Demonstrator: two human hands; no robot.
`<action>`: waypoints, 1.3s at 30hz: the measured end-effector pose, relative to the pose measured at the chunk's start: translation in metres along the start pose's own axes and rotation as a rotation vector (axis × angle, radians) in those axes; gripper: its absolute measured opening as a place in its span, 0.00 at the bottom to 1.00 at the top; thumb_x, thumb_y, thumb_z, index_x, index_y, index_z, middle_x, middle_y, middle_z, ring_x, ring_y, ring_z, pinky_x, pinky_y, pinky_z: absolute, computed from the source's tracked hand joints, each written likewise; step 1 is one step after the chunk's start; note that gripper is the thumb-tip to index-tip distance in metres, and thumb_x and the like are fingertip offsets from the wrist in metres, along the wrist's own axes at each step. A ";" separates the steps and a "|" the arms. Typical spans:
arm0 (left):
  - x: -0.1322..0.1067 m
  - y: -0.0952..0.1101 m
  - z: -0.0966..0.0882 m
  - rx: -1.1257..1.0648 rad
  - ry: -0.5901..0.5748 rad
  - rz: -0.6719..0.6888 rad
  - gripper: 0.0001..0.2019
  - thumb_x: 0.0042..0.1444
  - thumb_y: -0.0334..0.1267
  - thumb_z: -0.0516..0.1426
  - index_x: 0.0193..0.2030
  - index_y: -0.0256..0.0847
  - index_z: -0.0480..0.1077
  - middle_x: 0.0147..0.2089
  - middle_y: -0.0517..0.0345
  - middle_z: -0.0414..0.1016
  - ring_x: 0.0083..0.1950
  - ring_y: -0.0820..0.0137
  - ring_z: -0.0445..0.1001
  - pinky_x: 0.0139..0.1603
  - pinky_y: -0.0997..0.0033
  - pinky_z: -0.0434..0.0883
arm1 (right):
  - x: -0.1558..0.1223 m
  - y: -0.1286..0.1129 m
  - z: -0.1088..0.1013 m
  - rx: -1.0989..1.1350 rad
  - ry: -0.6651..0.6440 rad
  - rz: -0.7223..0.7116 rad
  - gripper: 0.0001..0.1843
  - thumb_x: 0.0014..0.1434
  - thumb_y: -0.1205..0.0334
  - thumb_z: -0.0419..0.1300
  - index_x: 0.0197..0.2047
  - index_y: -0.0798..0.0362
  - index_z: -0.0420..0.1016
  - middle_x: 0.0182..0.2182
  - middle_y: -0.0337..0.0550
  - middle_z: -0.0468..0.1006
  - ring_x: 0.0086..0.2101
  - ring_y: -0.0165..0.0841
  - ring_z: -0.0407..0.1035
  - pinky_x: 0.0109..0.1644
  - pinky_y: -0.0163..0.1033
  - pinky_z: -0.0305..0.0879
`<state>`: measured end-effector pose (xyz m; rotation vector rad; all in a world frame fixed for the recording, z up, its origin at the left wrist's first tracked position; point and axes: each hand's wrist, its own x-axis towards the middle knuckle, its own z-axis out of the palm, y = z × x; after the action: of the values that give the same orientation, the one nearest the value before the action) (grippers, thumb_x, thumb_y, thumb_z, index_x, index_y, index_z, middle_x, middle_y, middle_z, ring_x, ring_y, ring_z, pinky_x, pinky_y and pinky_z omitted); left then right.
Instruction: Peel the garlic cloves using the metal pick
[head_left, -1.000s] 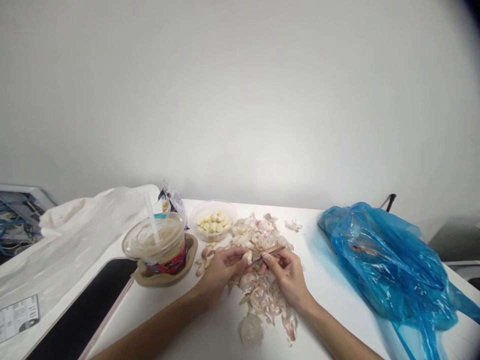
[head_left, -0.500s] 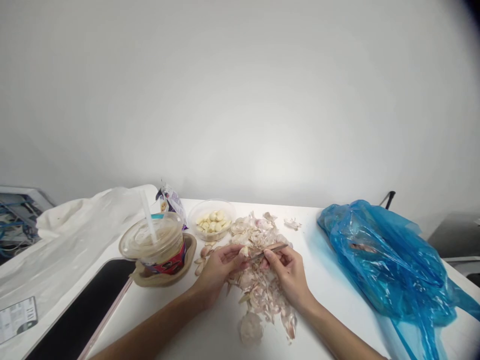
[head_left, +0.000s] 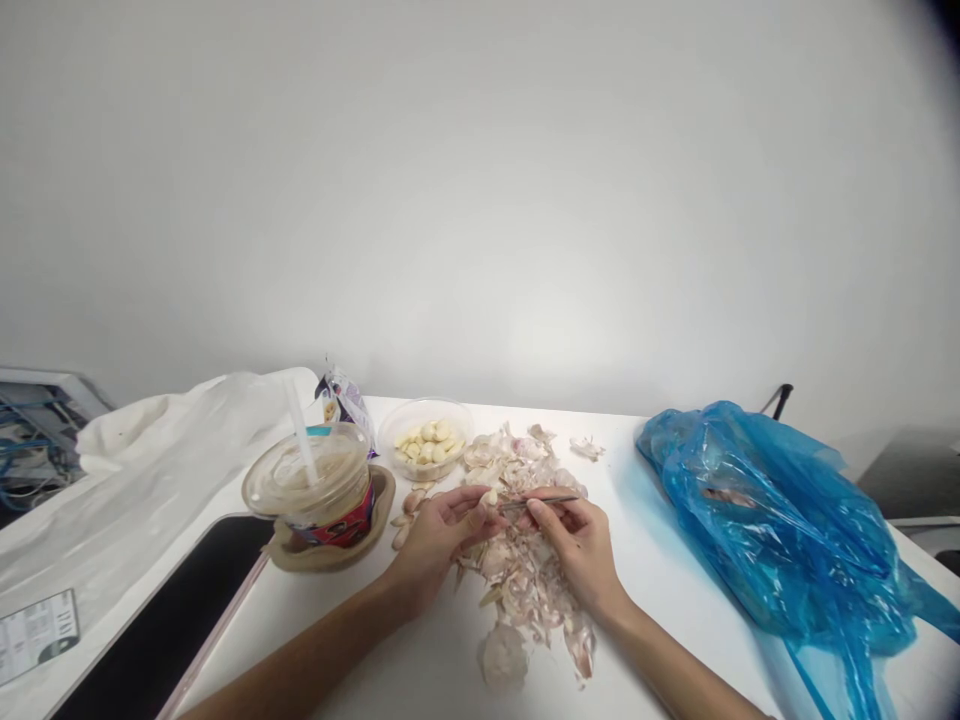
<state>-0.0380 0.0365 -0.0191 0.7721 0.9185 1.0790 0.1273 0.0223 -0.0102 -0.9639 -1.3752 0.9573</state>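
Note:
Between the thumb and fingers of my left hand [head_left: 447,530] is a pale garlic clove [head_left: 490,498], held over the pile of skins. My right hand [head_left: 576,545] is closed on a thin metal tool [head_left: 556,499], its tip pointing left close to the clove; whether it is a knife or tweezers I cannot tell. Papery garlic skins [head_left: 525,590] lie heaped beneath and between both hands. Behind my left hand stands a clear round bowl [head_left: 390,447] with several peeled cloves [head_left: 430,442] in it. Unpeeled cloves [head_left: 405,515] lie beside my left hand, partly hidden by it.
A lidded drink cup [head_left: 330,500] with a straw sits in a cardboard holder [head_left: 300,560] at left. A phone or tablet [head_left: 172,620], clear plastic sheeting [head_left: 150,480] and a snack packet [head_left: 346,400] are also there. A blue plastic bag [head_left: 772,530] covers the right side.
The tool in my right hand has turned flatter, and its tip has lifted slightly beside the clove. More of the clove's pale surface shows. The view has shifted very slightly.

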 end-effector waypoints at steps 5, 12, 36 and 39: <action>0.001 -0.001 -0.001 0.003 -0.012 0.001 0.16 0.41 0.37 0.64 0.38 0.37 0.70 0.29 0.56 0.79 0.33 0.69 0.77 0.42 0.70 0.71 | 0.000 0.002 0.000 -0.011 0.016 -0.013 0.07 0.55 0.59 0.58 0.34 0.53 0.73 0.30 0.43 0.78 0.27 0.33 0.73 0.31 0.36 0.70; -0.002 0.000 0.001 0.014 -0.013 -0.001 0.17 0.37 0.39 0.65 0.36 0.38 0.71 0.29 0.55 0.79 0.33 0.68 0.77 0.43 0.68 0.70 | -0.002 0.002 0.000 -0.035 0.012 -0.037 0.07 0.55 0.60 0.58 0.35 0.53 0.74 0.30 0.43 0.77 0.27 0.34 0.73 0.32 0.37 0.70; -0.003 -0.003 0.006 0.072 -0.035 0.046 0.18 0.34 0.37 0.66 0.35 0.35 0.72 0.30 0.53 0.79 0.35 0.63 0.77 0.43 0.62 0.69 | -0.001 0.004 -0.004 -0.151 0.001 -0.099 0.08 0.57 0.60 0.55 0.31 0.55 0.72 0.25 0.42 0.72 0.27 0.32 0.66 0.28 0.34 0.60; -0.002 -0.001 0.005 0.079 -0.030 0.054 0.18 0.34 0.38 0.66 0.34 0.35 0.73 0.29 0.53 0.79 0.34 0.62 0.76 0.42 0.61 0.68 | -0.001 0.005 -0.004 -0.147 -0.005 -0.096 0.08 0.57 0.60 0.55 0.30 0.55 0.71 0.23 0.41 0.71 0.28 0.33 0.66 0.29 0.34 0.60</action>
<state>-0.0333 0.0343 -0.0176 0.8807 0.9238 1.0810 0.1313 0.0229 -0.0151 -0.9955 -1.4984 0.7956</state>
